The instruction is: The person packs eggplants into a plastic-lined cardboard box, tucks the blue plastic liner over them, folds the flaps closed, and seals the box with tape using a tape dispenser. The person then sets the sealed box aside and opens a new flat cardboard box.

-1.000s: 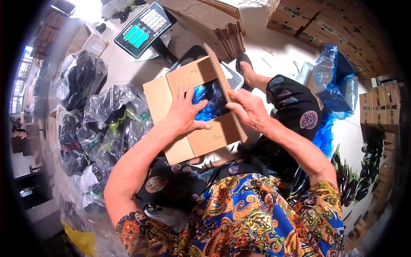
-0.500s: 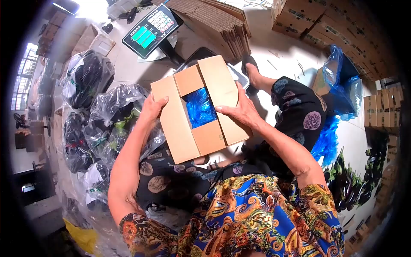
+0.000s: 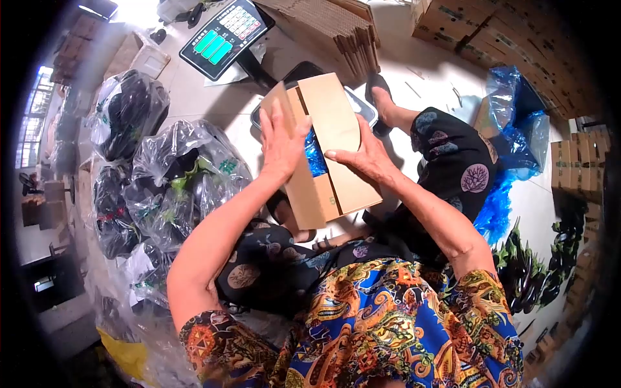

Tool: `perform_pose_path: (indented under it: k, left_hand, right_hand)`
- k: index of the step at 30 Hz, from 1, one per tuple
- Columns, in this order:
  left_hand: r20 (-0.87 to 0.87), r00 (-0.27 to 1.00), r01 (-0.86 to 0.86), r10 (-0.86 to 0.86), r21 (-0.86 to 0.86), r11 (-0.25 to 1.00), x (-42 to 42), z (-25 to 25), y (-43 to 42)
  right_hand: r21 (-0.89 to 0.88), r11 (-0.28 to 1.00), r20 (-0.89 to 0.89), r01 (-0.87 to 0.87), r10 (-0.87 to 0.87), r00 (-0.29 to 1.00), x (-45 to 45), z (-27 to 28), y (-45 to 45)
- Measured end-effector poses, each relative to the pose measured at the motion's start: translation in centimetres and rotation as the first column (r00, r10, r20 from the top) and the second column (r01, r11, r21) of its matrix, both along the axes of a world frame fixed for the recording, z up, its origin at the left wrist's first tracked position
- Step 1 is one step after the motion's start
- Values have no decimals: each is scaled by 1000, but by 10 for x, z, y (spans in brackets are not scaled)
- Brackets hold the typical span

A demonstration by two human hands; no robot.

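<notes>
Tan cardboard box point(image 3: 339, 129), partly closed
Left flap raised, right flap lying flat; crinkled blue film point(image 3: 316, 156) (shiny) shows between.

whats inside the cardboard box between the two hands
In the gap between the flaps of the cardboard box, crinkled, shiny blue material shows. The flaps and the left hand hide the rest of the inside, and anything beneath the blue material is covered too.
</notes>
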State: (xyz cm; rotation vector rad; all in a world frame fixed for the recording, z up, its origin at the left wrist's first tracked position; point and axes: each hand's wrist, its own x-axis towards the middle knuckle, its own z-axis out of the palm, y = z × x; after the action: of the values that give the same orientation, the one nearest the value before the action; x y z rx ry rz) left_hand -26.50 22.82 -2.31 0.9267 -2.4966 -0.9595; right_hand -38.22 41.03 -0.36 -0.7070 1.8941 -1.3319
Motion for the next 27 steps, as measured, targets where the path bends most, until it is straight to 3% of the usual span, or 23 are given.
perform_pose_path:
  k: [2,3,7,14,16,18,19,23,27]
  left_hand:
    - [192,977,-64,92,-147,987,-8,7,12]
    - [203,972,-62,117,-262,963,-14,2,11]
    - [273,954,-26,123,-332,943,-25,-3,-4]
    - [288,954,1,88,-295,955,-30,3,-24]
    - [262,962,10,75,-312,950,-34,-2,-33]
    - [256,965,7,65,-271,963,-35,2,-42]
    - [268,962,18,53,-256,966,-35,6,-45]
    - [142,990,65,4,-478,876,-39,-8,-53]
    - [176,984,82,-14,-387,919,-53,-9,-69]
  right_hand:
    - [-60,998,31,-10,12,999,-4,-3,-5]
    - [-74,997,25,-9,11,1000,-5,-7,-8]
    - [-58,998,-26,29,-30,999,-5,-7,-19]
    - [-129,990,-194,60,-84,977,-15,-29,-51]
    - [-68,994,-265,85,-100,959,-26,-34,-64]
    - [-56,995,-284,80,-93,954,-42,-35,-83]
    - [-70,997,-211,14,-29,977,-46,-17,-86]
    - [-41,999,-418,9,-25,908,-63,-40,-99]
    - [9,1000,-567,-30,29,823,-77,-43,-121]
